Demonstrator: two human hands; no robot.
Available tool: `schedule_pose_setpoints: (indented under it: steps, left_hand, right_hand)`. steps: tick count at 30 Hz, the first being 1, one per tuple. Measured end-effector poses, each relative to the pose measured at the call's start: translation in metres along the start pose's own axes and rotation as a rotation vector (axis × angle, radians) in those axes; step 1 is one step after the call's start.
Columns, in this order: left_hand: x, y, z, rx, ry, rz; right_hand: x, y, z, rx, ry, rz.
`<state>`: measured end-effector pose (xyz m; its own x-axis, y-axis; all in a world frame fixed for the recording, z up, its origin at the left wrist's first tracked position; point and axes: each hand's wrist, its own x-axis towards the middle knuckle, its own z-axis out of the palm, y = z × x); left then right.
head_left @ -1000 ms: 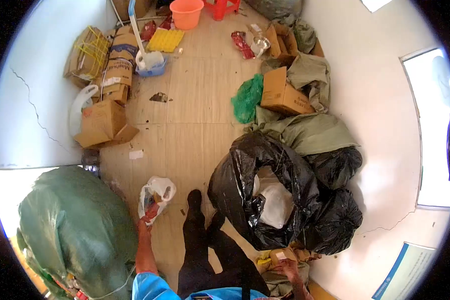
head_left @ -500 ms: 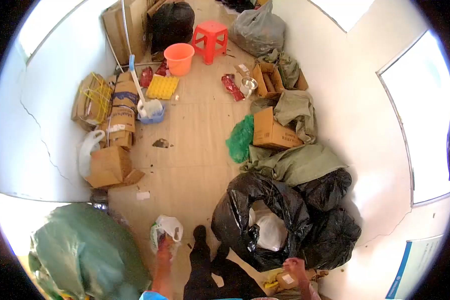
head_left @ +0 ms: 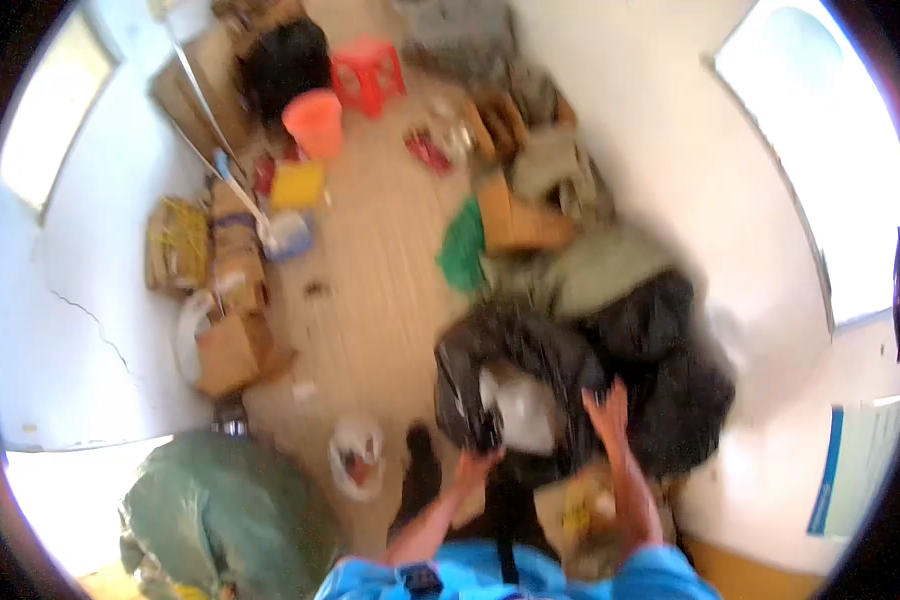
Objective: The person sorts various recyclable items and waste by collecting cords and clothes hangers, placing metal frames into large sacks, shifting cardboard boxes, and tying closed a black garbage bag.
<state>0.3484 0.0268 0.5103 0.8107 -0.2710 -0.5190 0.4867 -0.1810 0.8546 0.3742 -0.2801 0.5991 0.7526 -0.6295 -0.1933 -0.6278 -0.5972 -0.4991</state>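
Note:
A large black garbage bag [head_left: 470, 335] stands open in front of me, slightly right of my legs. Inside its mouth lies a white plastic bag [head_left: 526, 418]. My left hand [head_left: 480, 464] is closed on the near left part of the rim. On the right side of the rim, my right hand [head_left: 608, 410] has its fingers closed on the black plastic. Both hands are somewhat blurred. A small white plastic bag [head_left: 358, 440] with something reddish inside sits on the floor left of my feet.
More black bags [head_left: 685, 410] lean against the right wall. A big green sack [head_left: 220, 510] fills the lower left. Cardboard boxes [head_left: 232, 352] line the left wall. Farther off are a green bag [head_left: 462, 250], an orange bucket [head_left: 315, 125] and a red stool [head_left: 368, 75].
My left hand has left the small white bag and moved right to the black garbage bag. My right hand has moved forward onto its rim. The view has shifted and tilted.

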Motion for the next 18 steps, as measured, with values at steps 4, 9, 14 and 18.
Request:
schedule_pose_setpoints:
  steps: [4,9,14,18]
  left_hand:
    - [0.047,0.057,0.026,0.305,0.142,-0.452]
    - [0.041,0.028,0.040,0.223,0.286,-0.424]
    - [0.050,0.023,0.051,0.254,0.360,-0.329]
    - [0.048,0.003,0.040,0.121,0.319,-0.432]
  right_hand:
    - [0.067,-0.075,-0.017,-0.137,-0.051,-0.026]
    - [0.083,-0.068,0.001,-0.251,-0.226,-0.120]
    - [0.091,-0.061,0.017,-0.463,-0.479,-0.322]
    - [0.067,-0.032,0.030,-0.640,-0.555,-0.401]
